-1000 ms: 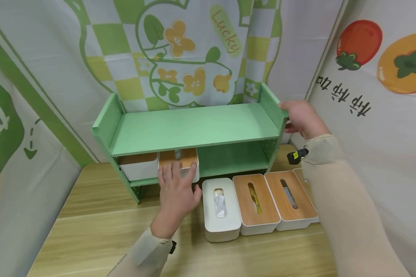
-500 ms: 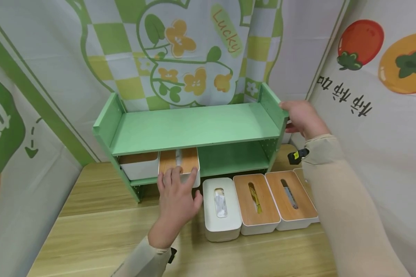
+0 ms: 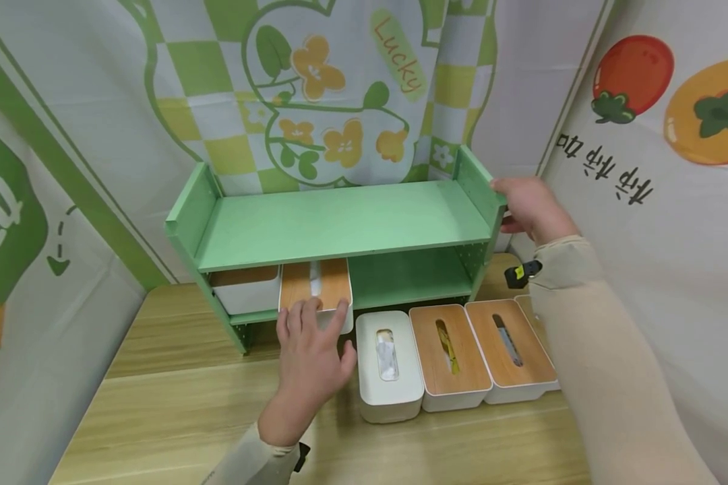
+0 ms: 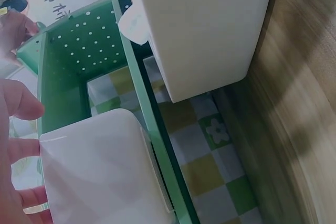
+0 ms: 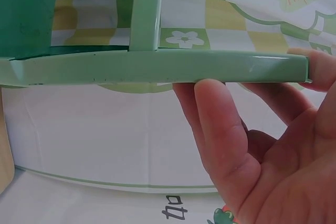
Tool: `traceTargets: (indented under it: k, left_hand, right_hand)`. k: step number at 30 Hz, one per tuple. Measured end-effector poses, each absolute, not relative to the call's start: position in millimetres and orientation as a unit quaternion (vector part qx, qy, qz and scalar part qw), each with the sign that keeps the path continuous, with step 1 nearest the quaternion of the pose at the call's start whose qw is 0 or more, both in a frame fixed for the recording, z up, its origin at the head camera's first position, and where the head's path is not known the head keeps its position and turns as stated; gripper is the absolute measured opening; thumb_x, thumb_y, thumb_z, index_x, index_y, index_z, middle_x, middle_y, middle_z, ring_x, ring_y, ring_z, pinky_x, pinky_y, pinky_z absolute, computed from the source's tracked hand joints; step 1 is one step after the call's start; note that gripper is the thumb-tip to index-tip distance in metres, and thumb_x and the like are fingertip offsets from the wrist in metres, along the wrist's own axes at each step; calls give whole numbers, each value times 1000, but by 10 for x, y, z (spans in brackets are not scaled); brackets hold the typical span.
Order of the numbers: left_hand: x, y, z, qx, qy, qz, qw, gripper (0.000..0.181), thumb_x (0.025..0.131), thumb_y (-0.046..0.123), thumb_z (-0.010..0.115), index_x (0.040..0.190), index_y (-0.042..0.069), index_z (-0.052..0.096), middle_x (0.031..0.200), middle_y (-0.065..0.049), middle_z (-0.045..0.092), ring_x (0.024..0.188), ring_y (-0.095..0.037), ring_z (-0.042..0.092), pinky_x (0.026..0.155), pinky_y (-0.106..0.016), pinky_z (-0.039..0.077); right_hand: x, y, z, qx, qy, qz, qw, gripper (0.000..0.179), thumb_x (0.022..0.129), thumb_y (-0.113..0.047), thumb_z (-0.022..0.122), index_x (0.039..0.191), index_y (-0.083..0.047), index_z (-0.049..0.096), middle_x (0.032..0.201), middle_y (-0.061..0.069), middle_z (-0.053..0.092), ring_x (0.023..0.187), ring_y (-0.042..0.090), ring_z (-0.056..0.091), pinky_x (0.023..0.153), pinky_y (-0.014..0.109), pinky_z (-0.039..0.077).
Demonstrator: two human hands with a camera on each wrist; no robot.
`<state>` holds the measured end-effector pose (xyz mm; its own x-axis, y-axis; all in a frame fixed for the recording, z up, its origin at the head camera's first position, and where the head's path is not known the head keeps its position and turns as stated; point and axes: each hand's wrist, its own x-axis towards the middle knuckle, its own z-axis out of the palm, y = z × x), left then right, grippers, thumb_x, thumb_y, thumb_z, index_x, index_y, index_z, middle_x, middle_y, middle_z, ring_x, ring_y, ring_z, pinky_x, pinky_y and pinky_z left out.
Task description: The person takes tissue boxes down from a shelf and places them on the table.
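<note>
A green two-tier shelf (image 3: 346,225) stands on the wooden table. My right hand (image 3: 530,207) grips its right side panel (image 5: 220,66), with fingers on the panel's outer face. On the lower tier sits a white tissue box (image 3: 315,286) with a wood-coloured lid, its front end jutting past the shelf edge. White tissue shows in its slot. The fingertips of my left hand (image 3: 312,353) rest on the front part of this lid, thumb apart. In the left wrist view its extended fingers (image 4: 26,150) touch the white box (image 4: 100,171) at its top edge.
Another white box (image 3: 247,293) stands left on the lower tier. On the table in front stand a white-lidded tissue box (image 3: 394,397) and several wood-lidded boxes (image 3: 429,343) in a row. A printed curtain (image 3: 224,67) hangs behind.
The wood-lidded tissue box has slid forward out of the lower tier, and my left hand has moved back slightly with it. My right hand stays on the side panel.
</note>
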<state>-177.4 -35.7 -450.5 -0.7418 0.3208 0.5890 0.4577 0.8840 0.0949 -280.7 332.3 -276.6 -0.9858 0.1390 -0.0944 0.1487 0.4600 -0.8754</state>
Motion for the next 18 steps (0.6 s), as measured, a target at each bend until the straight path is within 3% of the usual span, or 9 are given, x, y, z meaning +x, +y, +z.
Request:
traceTargets:
  k: [7,14,16,18]
  left_hand:
    - [-1757,-364,-4499,-211,-927,-127,283,56,82,28,63,137,16,59,129,-24,41,121,-44,36,105,-67,21]
    - [-1815,-483,-4525,-171,-892,-243,341,57,79,26,65,132,9,55,124,-24,44,116,-46,38,98,-67,24]
    - [-1830,-559,-4525,-133,-881,-311,329,58,82,25,66,134,6,52,125,-24,41,116,-45,37,94,-63,30]
    - [-1843,-648,-4512,-86,-873,-384,287,59,86,25,66,138,4,47,128,-22,39,118,-42,35,89,-58,35]
  right_hand:
    - [-2802,3323,-2754,89,850,-520,7,60,105,-49,42,143,-2,47,131,16,53,108,32,59,85,40,54]
    - [-2810,3336,-2762,91,849,-521,7,60,105,-50,42,142,-3,48,130,15,53,108,32,60,85,40,53]
    - [-2809,3337,-2764,90,848,-522,7,60,105,-50,42,142,-3,48,131,15,53,108,32,59,86,41,53]
    - [-2810,3345,-2772,90,849,-521,7,60,105,-50,42,142,-3,48,130,15,54,109,32,59,86,41,53]
